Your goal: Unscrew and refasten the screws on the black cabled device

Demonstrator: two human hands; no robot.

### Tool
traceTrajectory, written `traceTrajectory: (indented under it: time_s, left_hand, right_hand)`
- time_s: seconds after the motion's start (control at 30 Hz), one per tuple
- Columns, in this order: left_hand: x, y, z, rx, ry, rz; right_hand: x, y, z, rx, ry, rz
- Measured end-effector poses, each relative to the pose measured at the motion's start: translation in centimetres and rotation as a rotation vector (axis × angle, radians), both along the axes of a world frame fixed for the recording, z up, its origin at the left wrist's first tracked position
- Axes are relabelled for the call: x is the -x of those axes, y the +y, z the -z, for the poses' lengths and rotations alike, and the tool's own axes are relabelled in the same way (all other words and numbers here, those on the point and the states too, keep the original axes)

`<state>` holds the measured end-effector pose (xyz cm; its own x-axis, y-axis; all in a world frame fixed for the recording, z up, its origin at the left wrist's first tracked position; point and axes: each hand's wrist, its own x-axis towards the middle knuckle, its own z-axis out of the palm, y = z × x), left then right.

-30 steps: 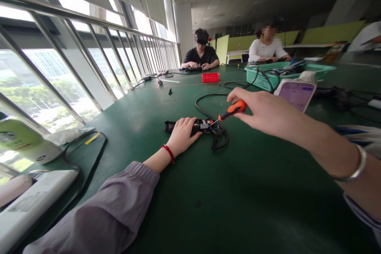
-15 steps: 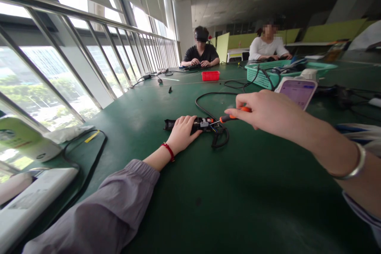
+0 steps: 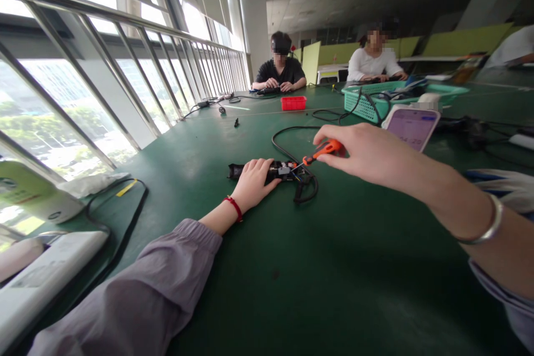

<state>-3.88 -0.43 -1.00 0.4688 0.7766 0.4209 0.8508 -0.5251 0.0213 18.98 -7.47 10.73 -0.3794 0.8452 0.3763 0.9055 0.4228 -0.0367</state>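
Note:
On the green table lies a black device with a cord, its inner parts and thin coloured wires exposed at the right end. My left hand is wrapped over its middle and presses it to the table. Held in the fingers of my right hand is an orange and black screwdriver. The shaft slants down to the left, with its tip at the exposed wiring; whether it touches a screw is too small to tell. A black cable loops behind and beside the device.
A small red bin and a teal basket with cables stand farther back. A lit phone is propped before the basket. At left are a green bottle and a white box. Two people sit across the table.
My right hand has shifted its grip on the screwdriver, so more of the orange handle shows. My left hand stays on the device. The whole view has shifted slightly.

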Motion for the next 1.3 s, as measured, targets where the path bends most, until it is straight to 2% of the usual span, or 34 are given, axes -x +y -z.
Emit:
traceTrajectory:
  time_s: [0.1,0.23,0.43,0.6,0.83,1.3]
  left_hand:
    - [-0.04,-0.05,-0.02,0.0,-0.002,0.004]
    - [-0.06,-0.13,-0.06,-0.002,-0.001,0.002]
    - [0.11,-0.03,0.15,0.0,-0.008,0.011]
    - [0.22,0.13,0.36,-0.009,-0.012,0.014]
    - [0.26,-0.08,0.26,0.003,-0.003,0.005]
    - [-0.12,-0.27,-0.01,0.005,0.003,0.003]
  right_hand:
    - [0.04,-0.15,-0.01,-0.023,0.012,-0.091]
    - [0.34,-0.49,-0.22,0.128,-0.051,0.048]
    - [0.11,-0.19,-0.06,0.035,-0.04,-0.078]
    - [-0.01,-0.16,-0.19,0.106,-0.044,0.065]
    - [-0.14,-0.09,-0.31,0.009,0.111,0.004]
    - [0.23,0.17,0.03,0.036,0.107,0.008]
